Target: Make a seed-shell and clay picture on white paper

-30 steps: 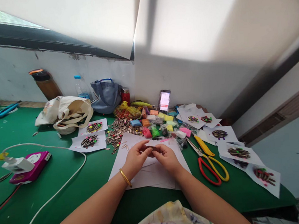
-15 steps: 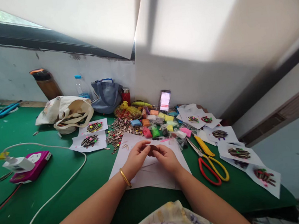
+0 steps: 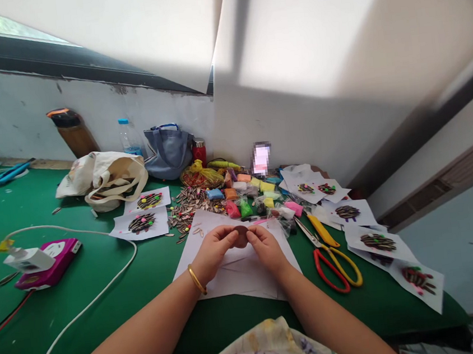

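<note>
One roundish brown disc, apparently modelling clay, is located directly between the fingertips of the left hand and the right hand. Each thumb and fingers pinch the near edge; neither hand is closer. No long axis can be made out. White paper lies below the fingers, sunflower seeds beyond the left fingertips, scissors to the right of the right fingers.

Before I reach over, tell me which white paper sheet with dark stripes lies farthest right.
The white paper sheet with green and pink accents, right of the red-and-yellow-handled scissors; the other striped sheets all lie farther left.
</note>
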A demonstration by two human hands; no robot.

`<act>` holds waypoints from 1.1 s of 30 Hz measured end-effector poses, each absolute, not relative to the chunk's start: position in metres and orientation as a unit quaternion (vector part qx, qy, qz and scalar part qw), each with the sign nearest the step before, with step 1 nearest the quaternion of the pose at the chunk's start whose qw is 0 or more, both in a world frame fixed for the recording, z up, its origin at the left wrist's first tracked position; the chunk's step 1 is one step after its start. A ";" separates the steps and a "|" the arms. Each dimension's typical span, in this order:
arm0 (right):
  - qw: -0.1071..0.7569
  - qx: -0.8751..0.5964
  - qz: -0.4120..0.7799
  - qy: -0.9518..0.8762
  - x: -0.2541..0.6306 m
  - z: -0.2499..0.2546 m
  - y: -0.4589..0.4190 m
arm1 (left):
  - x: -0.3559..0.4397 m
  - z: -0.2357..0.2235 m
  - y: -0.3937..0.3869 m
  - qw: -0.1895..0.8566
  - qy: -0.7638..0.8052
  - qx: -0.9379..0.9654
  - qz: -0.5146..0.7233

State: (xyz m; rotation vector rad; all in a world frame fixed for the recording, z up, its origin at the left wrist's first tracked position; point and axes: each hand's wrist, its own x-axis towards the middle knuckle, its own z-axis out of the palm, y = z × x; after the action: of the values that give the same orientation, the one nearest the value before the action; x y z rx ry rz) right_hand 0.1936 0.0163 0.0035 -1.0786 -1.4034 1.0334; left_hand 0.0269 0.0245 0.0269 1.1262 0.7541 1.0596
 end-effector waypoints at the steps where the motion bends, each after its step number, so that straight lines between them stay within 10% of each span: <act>1: 0.526 -0.444 0.442 -0.575 0.193 0.003 0.017 | 0.027 0.026 0.025 0.651 0.335 0.493 0.470; 16: 0.460 -0.467 0.439 -0.614 0.189 0.001 0.014 | 0.026 0.021 0.028 0.486 0.410 0.615 0.467; 33: 0.512 -0.411 0.474 -0.587 0.190 0.003 0.016 | 0.022 0.026 0.034 0.629 0.361 0.472 0.501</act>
State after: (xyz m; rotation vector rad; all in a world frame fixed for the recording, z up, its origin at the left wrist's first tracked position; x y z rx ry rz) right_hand 0.1899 0.0163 0.0027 -0.9880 -1.4117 1.1407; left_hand 0.0218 0.0339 0.0263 1.0823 0.8279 1.1478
